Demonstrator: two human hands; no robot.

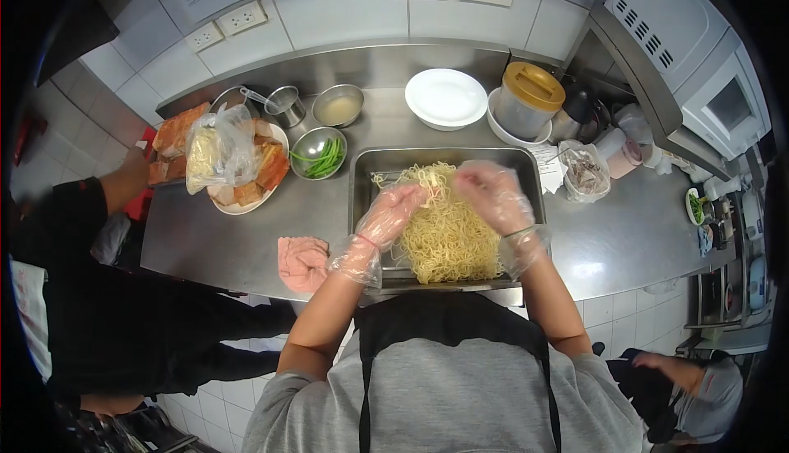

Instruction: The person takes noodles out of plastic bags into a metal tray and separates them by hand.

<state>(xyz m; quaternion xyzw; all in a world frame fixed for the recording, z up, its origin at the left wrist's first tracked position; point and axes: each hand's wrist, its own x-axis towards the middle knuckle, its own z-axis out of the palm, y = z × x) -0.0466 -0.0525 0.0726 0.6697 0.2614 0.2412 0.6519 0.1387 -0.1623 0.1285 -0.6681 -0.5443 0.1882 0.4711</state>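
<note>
Yellow noodles (452,243) lie heaped in a deep rectangular metal tray (530,165) in front of me. My left hand (399,206), in a clear plastic glove, is closed on a few noodle strands at the upper left of the heap. My right hand (496,194), gloved the same way, is over the heap's upper right side. Motion smears its fingers, so whether it grips any strands does not show.
Left stand a bowl of green vegetables (319,154), a bowl of cloudy liquid (338,107) and a plate of browned meat (267,170); a pink cloth (302,262) lies nearer. White plates (446,98) and a yellow-lidded container (532,90) stand behind. A co-worker's arm (123,180) reaches in left.
</note>
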